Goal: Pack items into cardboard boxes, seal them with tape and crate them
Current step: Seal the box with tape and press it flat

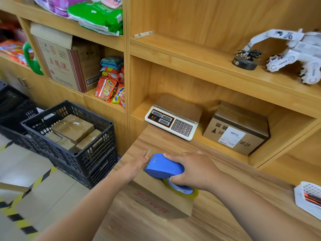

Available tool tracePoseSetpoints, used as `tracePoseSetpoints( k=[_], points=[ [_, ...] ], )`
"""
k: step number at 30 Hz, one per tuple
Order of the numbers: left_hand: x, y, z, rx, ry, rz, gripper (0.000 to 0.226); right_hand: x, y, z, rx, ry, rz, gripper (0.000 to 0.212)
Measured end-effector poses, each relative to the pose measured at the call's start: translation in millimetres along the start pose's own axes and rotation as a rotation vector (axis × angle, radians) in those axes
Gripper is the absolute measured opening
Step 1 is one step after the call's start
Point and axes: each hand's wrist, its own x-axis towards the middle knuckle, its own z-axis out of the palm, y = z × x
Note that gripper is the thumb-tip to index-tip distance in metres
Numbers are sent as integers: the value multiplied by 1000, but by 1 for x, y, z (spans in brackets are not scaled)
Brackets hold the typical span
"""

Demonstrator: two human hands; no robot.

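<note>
- Cardboard box [156, 194] lies on the wooden counter [165, 141], near its left end; flaps closed, red print on the side facing the camera.
- Right hand [191, 171] grasps a blue tape dispenser [163, 166]: fingers wrapped over its body, thumb at the roll side.
- Dispenser sits on the top face of the box, nose pointing left towards the box's far left edge. Tape roll [182, 189], yellowish-clear on a blue hub, hangs at the dispenser's near end, over the box top.
- Left hand [137, 164] is released, fingers straight and together, laid flat against the box's left end just beside the dispenser nose. Holds nothing.
- Whether tape is already stuck along the seam: cannot tell, as hand and dispenser cover it.
- Black crate [97, 136] stands on the floor left of the counter, on top of another crate; several taped boxes [73, 127] lie inside it.
- Digital scale [172, 122] at the back of the counter, pan unloaded.
- A labelled box [236, 131] sits in the shelf recess right of the scale, well apart from the hands.
</note>
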Motion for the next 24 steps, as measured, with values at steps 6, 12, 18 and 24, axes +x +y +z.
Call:
tracePoseSetpoints(
  k=[6,12,18,24],
  points=[
    [-1,-23,35,54,-62,-9,63,-4,16,13,-63,-68,26,67],
    [2,-16,56,54,14,53,43,-6,27,11,-72,-106,16,70],
    [6,-20,54,150,40,78,47,-5,33,12,-117,-109,-27,73],
    [4,-19,57,202,73,67,46,-8,37,11,-86,-118,-41,72]
  ],
)
